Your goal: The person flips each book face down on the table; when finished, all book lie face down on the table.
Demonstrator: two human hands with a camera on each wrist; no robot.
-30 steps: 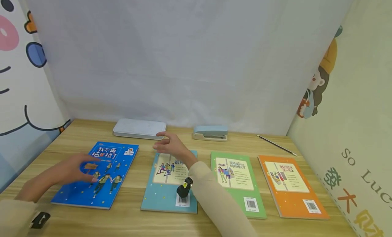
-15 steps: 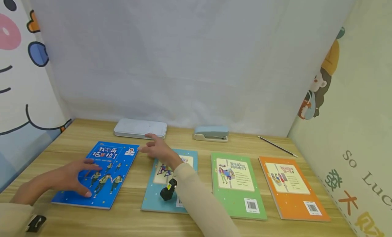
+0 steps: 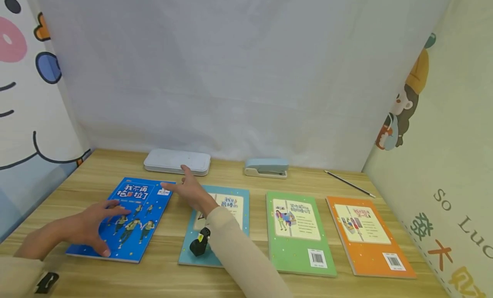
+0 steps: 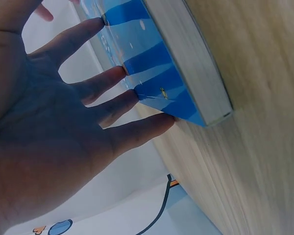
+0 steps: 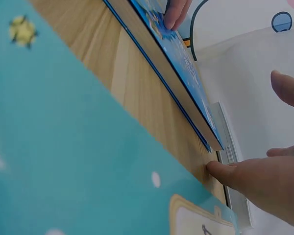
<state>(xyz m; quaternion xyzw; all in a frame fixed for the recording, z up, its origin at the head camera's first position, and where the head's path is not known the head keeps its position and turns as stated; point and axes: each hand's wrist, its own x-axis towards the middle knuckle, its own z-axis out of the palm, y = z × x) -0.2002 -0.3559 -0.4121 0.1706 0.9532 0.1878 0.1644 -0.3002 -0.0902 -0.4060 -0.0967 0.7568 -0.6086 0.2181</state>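
Note:
A blue book (image 3: 132,225) lies on the table at the left, its cover showing white characters and several cartoon children. My left hand (image 3: 85,224) is over its left part, fingers spread; in the left wrist view, fingertips (image 4: 122,71) touch the cover near one edge. My right hand (image 3: 189,190) extends over the far end of the teal book (image 3: 185,249), its fingers spread towards the blue book's far right corner. The right wrist view shows a fingertip (image 5: 213,167) beside that corner, seemingly apart from it. The right forearm hides part of the teal book.
A green book (image 3: 296,255) and an orange book (image 3: 369,259) lie to the right. Along the back are a pale pencil case (image 3: 165,160), a blue stapler (image 3: 265,166) and a pencil (image 3: 348,183). A white curtain (image 3: 239,75) hangs behind the table.
My right hand has moved left, from over the teal book's far end to the blue book's far right corner. The left hand has shifted slightly on the blue book, its thumb moving nearer and left.

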